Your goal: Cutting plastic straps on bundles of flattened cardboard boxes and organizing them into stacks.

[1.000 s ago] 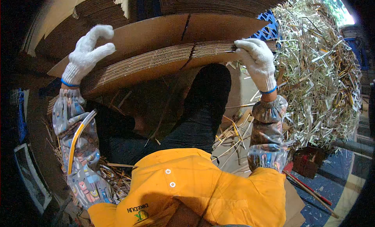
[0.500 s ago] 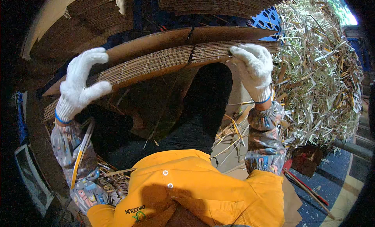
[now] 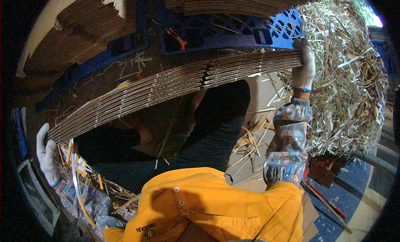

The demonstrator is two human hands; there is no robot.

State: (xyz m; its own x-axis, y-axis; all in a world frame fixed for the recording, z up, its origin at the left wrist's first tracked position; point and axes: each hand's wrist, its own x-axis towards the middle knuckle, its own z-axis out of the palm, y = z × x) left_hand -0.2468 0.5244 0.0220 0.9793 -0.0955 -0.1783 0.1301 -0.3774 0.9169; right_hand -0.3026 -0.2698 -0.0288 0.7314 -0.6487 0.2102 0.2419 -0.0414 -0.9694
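A long stack of flat corrugated cardboard pieces (image 3: 162,86) spans the view above my lap, its layered edges toward me and a slit near the middle. My left hand (image 3: 48,156), in a white knitted glove, grips the stack's left end, with fingertips and thumb around the corner. At the other end my right hand (image 3: 305,67), gloved the same way, is closed around the edge; its far fingertips look dark and partly hidden. Beneath the stack are my dark-trousered legs (image 3: 196,129).
Blue plastic pallets (image 3: 254,36) lie beyond the stack, a red tool-like item (image 3: 177,39) on one. More stacked cardboard (image 3: 233,2) stands at the far side. A big heap of shredded paper strips (image 3: 341,84) rises at right. Thin rods (image 3: 327,200) lie lower right.
My hands have moved apart to the stack's two ends, the left one down and outward, the right one rightward. The raised top sheet now lies level with the rest, and the blue pallets show more.
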